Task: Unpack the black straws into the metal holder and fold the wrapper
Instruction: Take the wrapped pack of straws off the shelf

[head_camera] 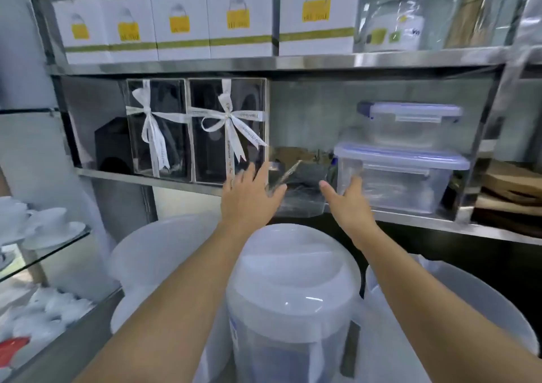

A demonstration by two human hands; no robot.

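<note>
A pack of black straws in a clear wrapper point(302, 190) lies on the steel shelf point(181, 182), between the ribboned gift boxes and the plastic tubs. It is blurred, and a metal holder cannot be made out. My left hand point(249, 195) reaches in at the pack's left side with fingers spread, touching or almost touching it. My right hand point(346, 199) is at the pack's right side, fingers apart, with nothing in it.
Two clear gift boxes with white ribbons point(227, 130) stand left of the pack. Two stacked lidded plastic tubs point(401, 177) stand right of it. A large clear jar with a white lid point(293, 289) rises under my forearms. White boxes point(181, 25) fill the upper shelf; cups point(44, 224) sit left.
</note>
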